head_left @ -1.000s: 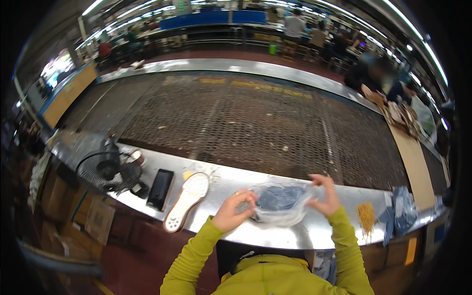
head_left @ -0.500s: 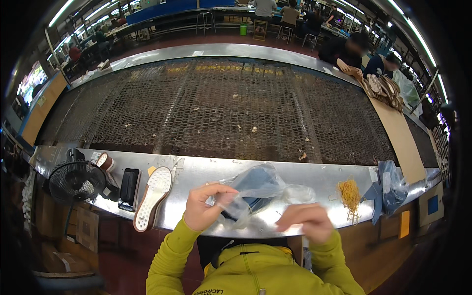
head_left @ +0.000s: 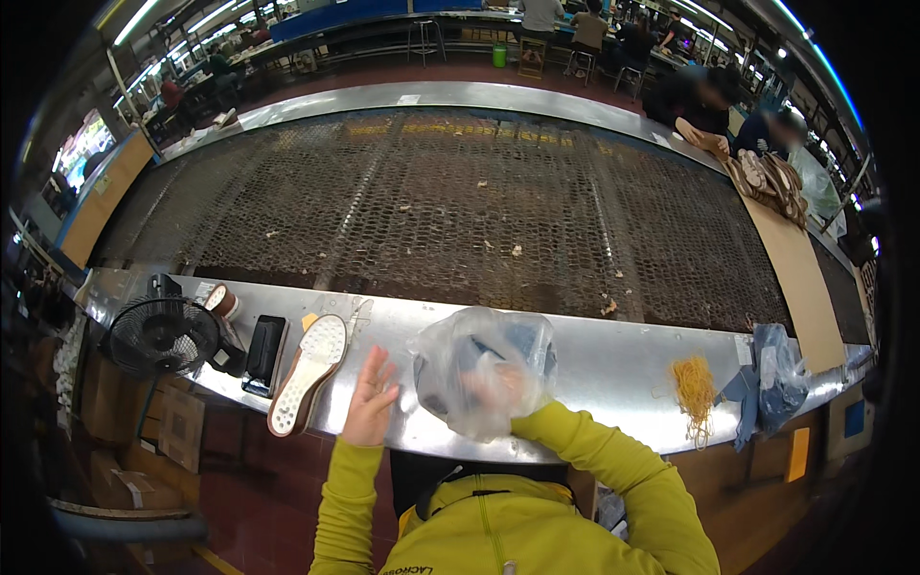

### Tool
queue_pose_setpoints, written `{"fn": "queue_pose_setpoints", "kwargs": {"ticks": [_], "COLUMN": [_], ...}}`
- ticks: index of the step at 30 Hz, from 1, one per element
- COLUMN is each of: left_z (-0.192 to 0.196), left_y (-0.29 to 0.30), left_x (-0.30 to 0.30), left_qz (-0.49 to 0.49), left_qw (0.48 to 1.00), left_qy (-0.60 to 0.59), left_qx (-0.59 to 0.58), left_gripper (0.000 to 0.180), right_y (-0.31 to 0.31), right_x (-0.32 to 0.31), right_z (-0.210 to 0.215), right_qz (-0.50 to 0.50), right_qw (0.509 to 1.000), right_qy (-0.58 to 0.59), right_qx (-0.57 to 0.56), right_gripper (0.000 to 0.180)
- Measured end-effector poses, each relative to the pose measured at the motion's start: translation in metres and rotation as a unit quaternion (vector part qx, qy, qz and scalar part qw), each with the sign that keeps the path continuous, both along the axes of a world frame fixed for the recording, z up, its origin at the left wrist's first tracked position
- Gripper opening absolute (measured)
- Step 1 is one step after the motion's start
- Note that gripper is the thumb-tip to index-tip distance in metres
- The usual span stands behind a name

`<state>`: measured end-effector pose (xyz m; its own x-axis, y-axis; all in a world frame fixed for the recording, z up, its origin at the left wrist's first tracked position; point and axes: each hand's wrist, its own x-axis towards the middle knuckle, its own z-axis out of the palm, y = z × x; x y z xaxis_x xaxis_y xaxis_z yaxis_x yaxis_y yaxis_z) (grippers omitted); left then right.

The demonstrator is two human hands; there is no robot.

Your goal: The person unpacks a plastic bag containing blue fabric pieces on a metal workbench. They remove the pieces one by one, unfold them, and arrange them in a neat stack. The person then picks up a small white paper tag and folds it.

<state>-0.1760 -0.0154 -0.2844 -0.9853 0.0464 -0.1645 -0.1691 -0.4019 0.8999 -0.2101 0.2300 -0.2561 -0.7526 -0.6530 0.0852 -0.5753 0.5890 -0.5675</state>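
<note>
A clear plastic bag (head_left: 443,356) lies on the metal table edge in front of me, with dark blue pieces (head_left: 533,347) showing through it. My right hand (head_left: 496,385) is inside the bag, blurred by the film; its fingers cannot be made out clearly. Just left of the bag, my left hand (head_left: 372,401) is raised with its fingers apart and nothing in it. To the left of that hand is a shoe sole (head_left: 309,374), white and dimpled with a brown edge.
A black case (head_left: 265,355), a brown-and-white roll (head_left: 221,301) and a black fan (head_left: 163,335) stand left. Yellow strings (head_left: 694,388) and another bag with blue material (head_left: 778,369) lie right. Beyond is a wide mesh surface (head_left: 460,220); people sit at the far right.
My right hand has moved left and into the bag. My left hand has let go of the film and opened beside it. The bag has spread out wider.
</note>
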Motion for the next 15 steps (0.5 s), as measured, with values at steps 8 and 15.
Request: {"fn": "queue_pose_setpoints", "kwargs": {"ticks": [8, 15], "left_z": [0.001, -0.012], "left_y": [0.065, 0.046], "left_x": [-0.028, -0.065], "left_qz": [0.072, 0.214], "left_qw": [0.997, 0.972], "left_qy": [0.012, 0.026], "left_qx": [0.021, 0.093], "left_gripper": [0.036, 0.018], "right_y": [0.022, 0.086], "right_x": [-0.015, 0.004], "right_z": [0.032, 0.045], "right_qz": [-0.116, -0.128], "right_qw": [0.898, 0.633], "right_qy": [-0.347, -0.399], "right_qx": [-0.246, -0.651], "right_gripper": [0.066, 0.049]}}
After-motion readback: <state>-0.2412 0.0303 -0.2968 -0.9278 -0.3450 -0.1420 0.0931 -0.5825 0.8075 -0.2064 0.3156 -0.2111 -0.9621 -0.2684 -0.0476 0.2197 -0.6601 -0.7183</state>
